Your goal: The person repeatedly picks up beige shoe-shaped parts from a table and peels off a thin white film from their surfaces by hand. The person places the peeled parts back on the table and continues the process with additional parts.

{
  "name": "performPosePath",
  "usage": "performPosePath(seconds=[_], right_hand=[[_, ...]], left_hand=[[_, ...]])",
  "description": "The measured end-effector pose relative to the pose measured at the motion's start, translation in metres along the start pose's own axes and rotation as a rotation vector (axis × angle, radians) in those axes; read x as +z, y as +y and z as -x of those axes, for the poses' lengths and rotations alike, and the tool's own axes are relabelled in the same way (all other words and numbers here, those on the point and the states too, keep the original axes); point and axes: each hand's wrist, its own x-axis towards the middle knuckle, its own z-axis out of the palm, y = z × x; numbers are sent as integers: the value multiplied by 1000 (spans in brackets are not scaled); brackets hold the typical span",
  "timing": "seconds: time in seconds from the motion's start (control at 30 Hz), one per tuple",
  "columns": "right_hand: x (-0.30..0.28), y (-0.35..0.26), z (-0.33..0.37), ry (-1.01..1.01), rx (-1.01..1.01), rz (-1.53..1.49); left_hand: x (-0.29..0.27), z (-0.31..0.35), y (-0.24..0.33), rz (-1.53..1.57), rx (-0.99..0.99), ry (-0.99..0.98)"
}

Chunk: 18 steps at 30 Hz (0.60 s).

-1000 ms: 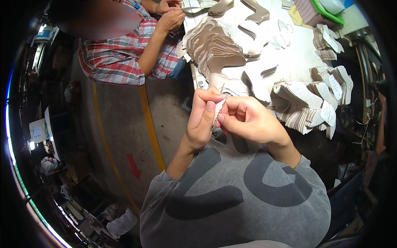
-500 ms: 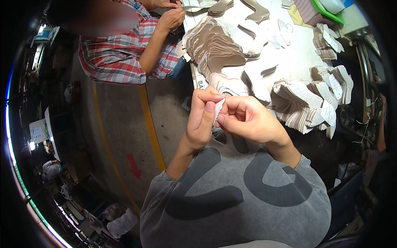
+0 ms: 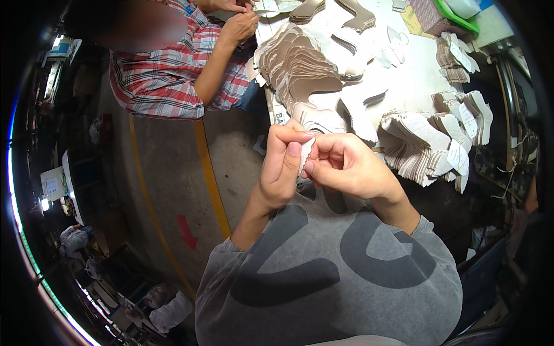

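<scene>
thin cut piece pinched at chest height

the worktable [image 3: 404, 86] ahead carries stacks of cut pieces [image 3: 421, 150]. my left hand [image 3: 283, 167] and right hand [image 3: 346, 167] both pinch one small white piece [image 3: 306, 153]; it looks light, floppy, best held by its edges.

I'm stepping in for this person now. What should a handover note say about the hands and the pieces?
Left hand: pinching a small white piece at chest height.
Right hand: fingertips on the same piece, working its edge.
Table: fanned stacks of tan pieces and white pieces lie ahead.
A person in a plaid shirt handles pieces at the far end.
Done: cannot tell. Left: the piece in hand.
</scene>
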Motion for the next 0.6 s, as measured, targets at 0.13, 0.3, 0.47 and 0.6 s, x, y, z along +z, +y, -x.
performPosePath(seconds=[0.13,0.3,0.47,0.6], right_hand=[[0,0,0,4,6,-5],[0,0,-1,-4,-9,-13],[1,-2,1,5,8,-23],[0,-3,1,5,19,16]], left_hand=[[-1,0,1,-3,1,-7],[-1,-1,2,3,-4,-13],[0,-1,2,-27,4,-8],[1,0,4,-15,3,-9]])
